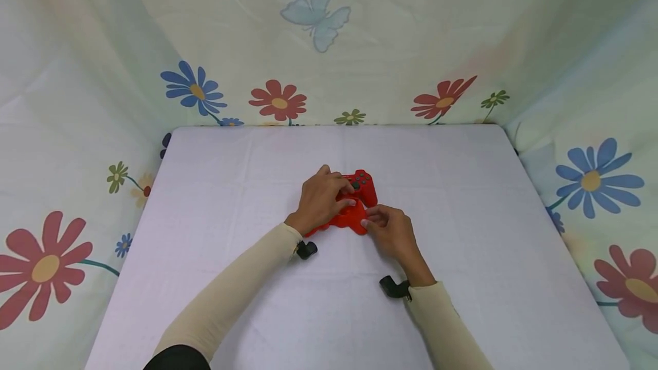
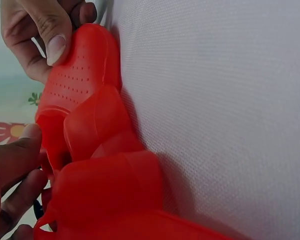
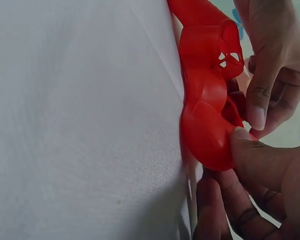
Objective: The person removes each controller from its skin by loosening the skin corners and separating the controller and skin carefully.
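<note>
A red rubbery controller cover, with a dotted grip and cut-out holes, sits on the white table. Just behind it is a red game controller with dark green buttons, partly hidden by the fingers. My left hand reaches over from the left, its thumb and fingers pinching the cover's upper edge. With thumb and fingertips my right hand pinches the end of the cover's right grip. How far the controller and cover touch cannot be made out.
A white cloth covers the table. Flowered curtains hang along its back and both sides. Small black wrist cameras are worn at both sleeve cuffs.
</note>
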Tool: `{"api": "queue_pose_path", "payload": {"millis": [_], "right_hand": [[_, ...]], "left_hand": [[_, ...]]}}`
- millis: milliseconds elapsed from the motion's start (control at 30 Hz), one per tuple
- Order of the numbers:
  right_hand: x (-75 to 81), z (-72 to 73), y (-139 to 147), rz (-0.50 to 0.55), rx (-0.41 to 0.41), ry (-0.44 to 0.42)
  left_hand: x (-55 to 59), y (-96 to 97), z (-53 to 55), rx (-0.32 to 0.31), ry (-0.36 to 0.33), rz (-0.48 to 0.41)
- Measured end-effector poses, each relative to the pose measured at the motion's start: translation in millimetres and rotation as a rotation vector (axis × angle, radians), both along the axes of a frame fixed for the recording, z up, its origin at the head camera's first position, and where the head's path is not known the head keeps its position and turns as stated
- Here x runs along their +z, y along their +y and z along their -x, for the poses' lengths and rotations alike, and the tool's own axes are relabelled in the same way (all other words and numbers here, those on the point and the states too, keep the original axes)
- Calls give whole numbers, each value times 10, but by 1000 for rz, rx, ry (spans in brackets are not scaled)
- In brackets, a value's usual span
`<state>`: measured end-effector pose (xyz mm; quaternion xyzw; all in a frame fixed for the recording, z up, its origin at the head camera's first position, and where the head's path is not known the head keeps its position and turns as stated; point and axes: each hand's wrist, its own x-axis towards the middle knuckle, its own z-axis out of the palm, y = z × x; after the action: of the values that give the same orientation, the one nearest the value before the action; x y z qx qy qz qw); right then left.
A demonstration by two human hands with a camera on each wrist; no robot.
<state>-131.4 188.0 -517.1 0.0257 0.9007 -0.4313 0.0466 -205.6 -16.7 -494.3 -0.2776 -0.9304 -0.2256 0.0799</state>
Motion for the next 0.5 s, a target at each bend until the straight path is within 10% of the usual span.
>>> {"api": "queue_pose_path", "payload": {"millis": [500], "right_hand": [[-29, -141, 61, 127, 41, 21]], "left_hand": [[-4, 25, -12, -35, -60, 5]]}}
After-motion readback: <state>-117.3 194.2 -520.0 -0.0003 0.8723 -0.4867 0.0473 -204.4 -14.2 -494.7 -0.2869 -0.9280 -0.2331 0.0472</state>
